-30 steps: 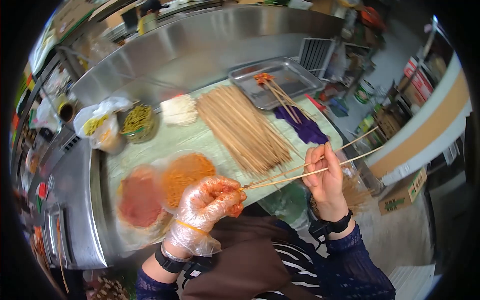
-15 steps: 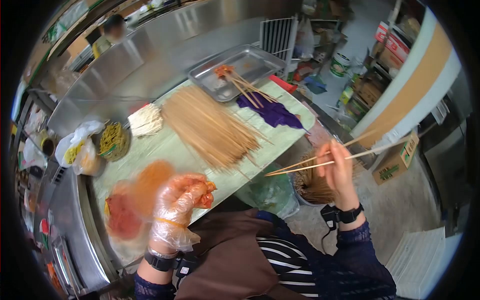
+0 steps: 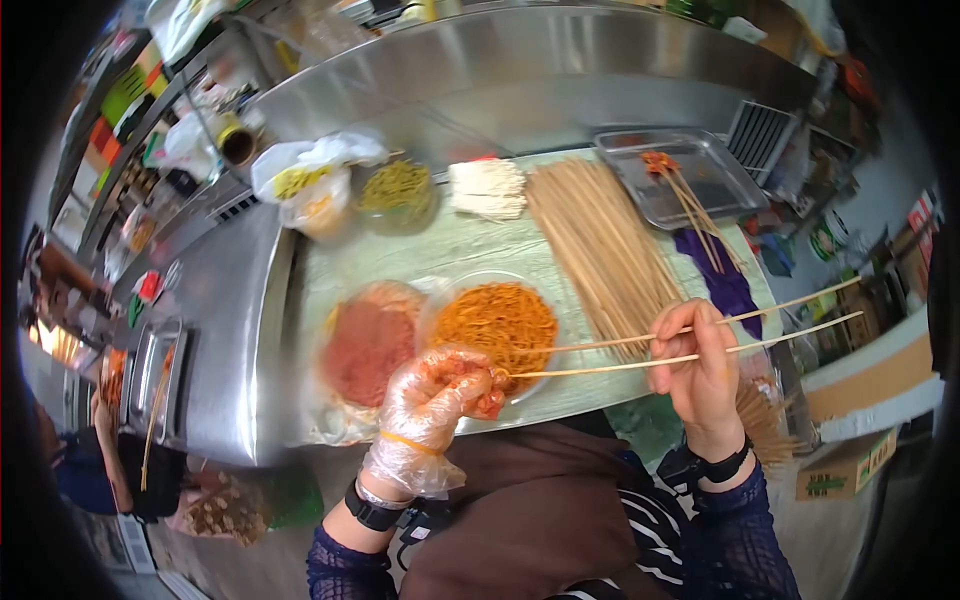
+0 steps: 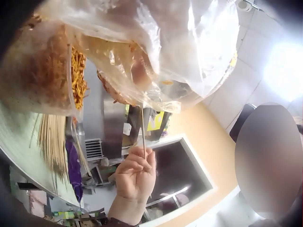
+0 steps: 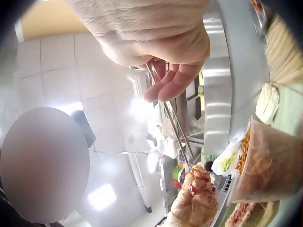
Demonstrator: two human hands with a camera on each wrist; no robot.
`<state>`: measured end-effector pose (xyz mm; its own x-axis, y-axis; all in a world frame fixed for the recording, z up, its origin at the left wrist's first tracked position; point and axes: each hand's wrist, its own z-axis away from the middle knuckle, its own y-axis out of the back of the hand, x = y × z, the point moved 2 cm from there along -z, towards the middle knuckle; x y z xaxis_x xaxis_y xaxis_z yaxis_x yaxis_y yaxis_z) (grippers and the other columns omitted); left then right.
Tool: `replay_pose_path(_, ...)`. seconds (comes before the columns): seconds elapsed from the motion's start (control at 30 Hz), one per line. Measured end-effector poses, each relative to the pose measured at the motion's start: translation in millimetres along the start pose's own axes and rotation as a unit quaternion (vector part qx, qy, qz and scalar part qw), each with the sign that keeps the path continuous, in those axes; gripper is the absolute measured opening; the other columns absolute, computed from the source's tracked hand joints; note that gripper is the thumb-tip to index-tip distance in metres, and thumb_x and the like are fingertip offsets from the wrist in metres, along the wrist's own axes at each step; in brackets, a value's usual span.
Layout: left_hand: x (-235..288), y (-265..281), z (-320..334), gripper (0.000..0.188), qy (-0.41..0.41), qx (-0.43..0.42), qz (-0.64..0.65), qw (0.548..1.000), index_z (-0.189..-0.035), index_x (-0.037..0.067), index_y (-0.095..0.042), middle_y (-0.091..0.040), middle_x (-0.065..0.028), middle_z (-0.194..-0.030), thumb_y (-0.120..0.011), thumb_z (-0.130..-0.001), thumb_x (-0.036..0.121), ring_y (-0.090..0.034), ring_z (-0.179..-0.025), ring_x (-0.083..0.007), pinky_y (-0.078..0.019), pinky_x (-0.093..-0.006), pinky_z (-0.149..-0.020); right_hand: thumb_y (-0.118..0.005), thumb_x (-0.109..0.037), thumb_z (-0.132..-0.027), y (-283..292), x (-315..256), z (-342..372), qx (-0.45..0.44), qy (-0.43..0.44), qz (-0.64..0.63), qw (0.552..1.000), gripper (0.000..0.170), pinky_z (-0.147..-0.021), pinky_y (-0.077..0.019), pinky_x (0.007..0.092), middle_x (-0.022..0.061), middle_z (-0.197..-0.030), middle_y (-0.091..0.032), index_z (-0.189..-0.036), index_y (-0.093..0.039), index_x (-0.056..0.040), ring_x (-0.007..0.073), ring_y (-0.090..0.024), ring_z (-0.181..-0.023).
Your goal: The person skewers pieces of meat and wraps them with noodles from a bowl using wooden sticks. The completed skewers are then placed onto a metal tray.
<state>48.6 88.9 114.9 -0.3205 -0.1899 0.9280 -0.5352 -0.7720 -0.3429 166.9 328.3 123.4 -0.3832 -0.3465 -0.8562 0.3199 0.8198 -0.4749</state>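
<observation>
"What's changed?"

"The bamboo skewers' (image 3: 600, 369) tips were clear of the gloved left hand (image 3: 418, 405); now they meet it. I'd judge they're being worked into the red-sauced food (image 3: 489, 404) there."

"And the hands?"

"Apart. The left is curled round that food; the right hand (image 3: 703, 375) pinches the skewers."

"Does another view add anything?"

"The right wrist one shows the tub's (image 5: 272, 163) side wall; the head one looks down inside."

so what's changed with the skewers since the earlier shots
Just before, the two skewers were clear of the gloved left hand; now their tips are back leftward at it. The right hand still holds them. The metal tray and skewer pile stayed put.
</observation>
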Motion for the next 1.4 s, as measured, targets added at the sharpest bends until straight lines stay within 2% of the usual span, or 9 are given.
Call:
replay_pose_path(0.33,-9.8,47.1,-4.6,0.03,-0.006,0.04,0.035,0.999,-0.105,-0.005,-0.055,-0.064,-0.0155,-0.094,-0.048,-0.096,0.023,-0.066,-0.08,-0.0233,-0.0559,-0.0334,-0.071,-0.034,-0.029,-0.101,-34.7,31.5,-39.8,-0.035,-0.037,-0.004,0.999,0.041,-0.046,-0.0453,0.0229,0.0134,-0.073,-0.057,-0.081,-0.053,0.001,0.0149,-0.054,-0.048)
replay_pose_path(0.53,-20.0,59.3,-10.6,0.038,-0.01,0.035,0.156,0.987,-0.112,-0.007,-0.051,-0.063,-0.0175,-0.098,-0.048,-0.096,0.028,-0.066,-0.083,-0.0274,-0.0578,-0.0355,-0.071,-0.035,-0.03,-0.101,-51.1,42.3,-54.2,-0.066,-0.056,0.011,0.996,0.041,-0.046,-0.045,0.0224,0.0127,-0.073,-0.057,-0.082,-0.054,0.001,0.0146,-0.055,-0.049)
replay_pose_path(0.63,-14.9,63.6,-15.3,0.036,0.042,0.039,0.114,0.992,-0.115,-0.007,-0.05,-0.062,-0.018,-0.1,-0.053,-0.094,0.023,-0.066,-0.084,-0.0266,-0.0573,-0.0342,-0.072,-0.036,-0.03,-0.101,-54.3,50.6,-59.4,-0.086,-0.056,0.036,0.994,0.041,-0.047,-0.0452,0.022,0.0123,-0.074,-0.057,-0.082,-0.054,0.0013,0.0146,-0.055,-0.05)
replay_pose_path(0.73,-9.0,56.7,-15.2,0.039,0.019,0.036,0.004,0.999,-0.113,-0.007,-0.051,-0.064,-0.0193,-0.094,-0.06,-0.088,0.022,-0.067,-0.078,-0.0243,-0.0571,-0.0322,-0.069,-0.036,-0.03,-0.101,-55.3,55.6,-62.0,-0.102,-0.067,0.057,0.991,0.041,-0.048,-0.0456,0.0221,0.0115,-0.075,-0.058,-0.084,-0.055,0.0017,0.0144,-0.056,-0.051)
replay_pose_path(0.77,-9.9,56.6,-14.9,0.034,0.035,0.053,0.014,0.998,-0.112,-0.007,-0.052,-0.065,-0.0183,-0.092,-0.061,-0.086,0.013,-0.066,-0.076,-0.0218,-0.0562,-0.031,-0.069,-0.036,-0.03,-0.1,-56.3,57.6,-62.3,-0.108,-0.069,0.06,0.99,0.04,-0.048,-0.0457,0.0222,0.0112,-0.076,-0.058,-0.085,-0.055,0.0019,0.0143,-0.056,-0.051)
replay_pose_path(0.93,-7.3,53.8,-17.1,0.027,0.031,0.073,0.013,0.997,-0.11,-0.006,-0.054,-0.064,-0.0179,-0.093,-0.059,-0.086,0.005,-0.064,-0.075,-0.0208,-0.0551,-0.0296,-0.067,-0.038,-0.028,-0.1,-50.5,45.3,-67.2,-0.122,-0.054,0.097,0.986,0.038,-0.048,-0.0456,0.022,0.0108,-0.075,-0.058,-0.085,-0.056,0.0025,0.0137,-0.056,-0.05)
replay_pose_path(1.03,-4.7,62.5,-15.8,0.023,0.007,0.077,0.04,0.996,-0.109,-0.007,-0.055,-0.066,-0.0179,-0.096,-0.057,-0.088,0.001,-0.066,-0.078,-0.0202,-0.0557,-0.0303,-0.072,-0.039,-0.028,-0.099,-30.6,24.8,-77.7,-0.061,-0.023,0.105,0.992,0.039,-0.045,-0.0448,0.0211,0.0111,-0.076,-0.059,-0.083,-0.057,0.0022,0.0125,-0.055,-0.049)
replay_pose_path(1.27,-2.2,61.3,-19.5,0.029,0.024,0.123,0.053,0.991,-0.111,-0.007,-0.055,-0.063,-0.0174,-0.095,-0.059,-0.087,0.008,-0.063,-0.072,-0.018,-0.0545,-0.0282,-0.065,-0.039,-0.029,-0.1,-33.4,17.6,-82.1,-0.042,-0.096,0.21,0.972,0.039,-0.048,-0.0457,0.0202,0.0092,-0.074,-0.06,-0.09,-0.059,0.0033,0.0107,-0.057,-0.051)
replay_pose_path(1.4,0.1,61.7,-18.6,0.025,0.014,0.107,0.047,0.993,-0.111,-0.007,-0.054,-0.064,-0.0188,-0.097,-0.055,-0.089,0.006,-0.063,-0.078,-0.0192,-0.0544,-0.0297,-0.073,-0.038,-0.03,-0.1,-33.7,30.2,-83.4,-0.051,-0.114,0.225,0.966,0.04,-0.054,-0.0468,0.0204,0.0071,-0.072,-0.06,-0.09,-0.059,0.0025,0.0103,-0.058,-0.053)
